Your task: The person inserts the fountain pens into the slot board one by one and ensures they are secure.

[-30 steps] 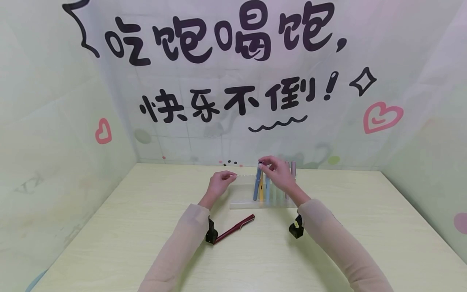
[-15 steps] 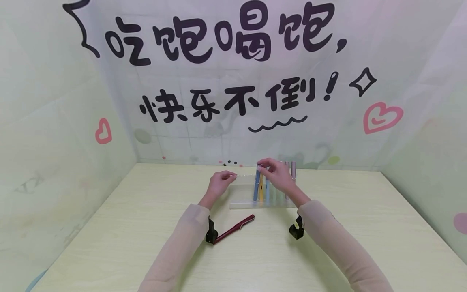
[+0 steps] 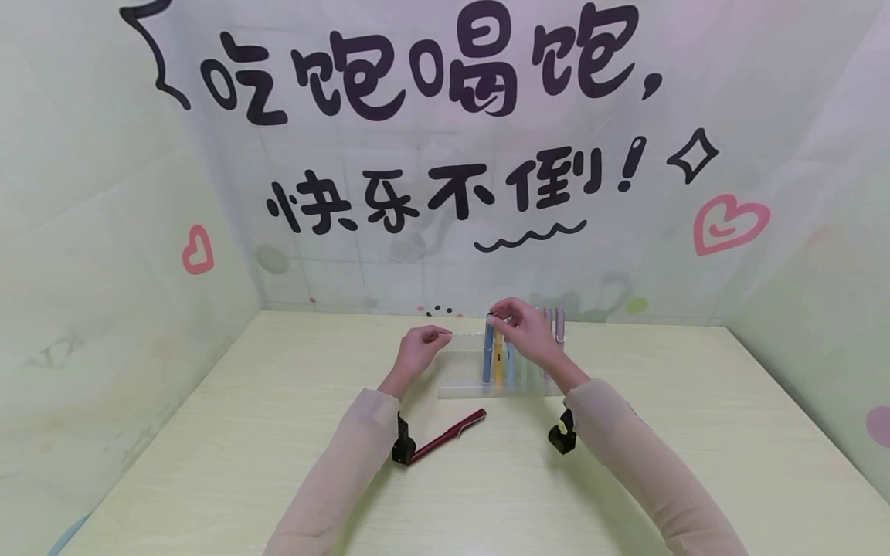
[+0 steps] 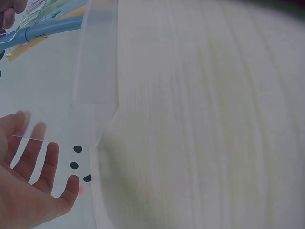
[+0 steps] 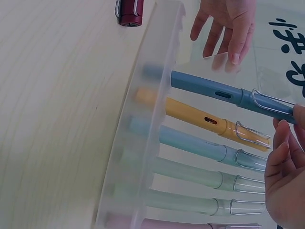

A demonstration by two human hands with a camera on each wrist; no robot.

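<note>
My right hand [image 3: 530, 333] pinches the capped top of a dark blue fountain pen [image 5: 207, 87]. That pen stands nearly upright, its lower end behind the frosted front lip of a clear pen stand [image 3: 455, 392]. With thumb and fingertips, my left hand [image 3: 417, 349] holds the stand's left side edge; the other fingers spread loosely in the left wrist view. Beside the dark blue pen, a yellow pen [image 5: 194, 116] and a light blue pen [image 5: 193, 145] stand in the row, followed by pale green pens [image 5: 188, 172] and purple-pink ones [image 3: 559, 324].
A dark red fountain pen [image 3: 448, 436] lies slantwise on the pale wooden table [image 3: 208, 463], in front of the stand and near the left wrist camera [image 3: 402, 446]. A printed cloth backdrop [image 3: 389, 270] rises behind the table's back edge.
The dark blue pen has gone from leaning right to nearly upright, its top shifting slightly left with my right hand. My left hand stays on the stand's edge.
</note>
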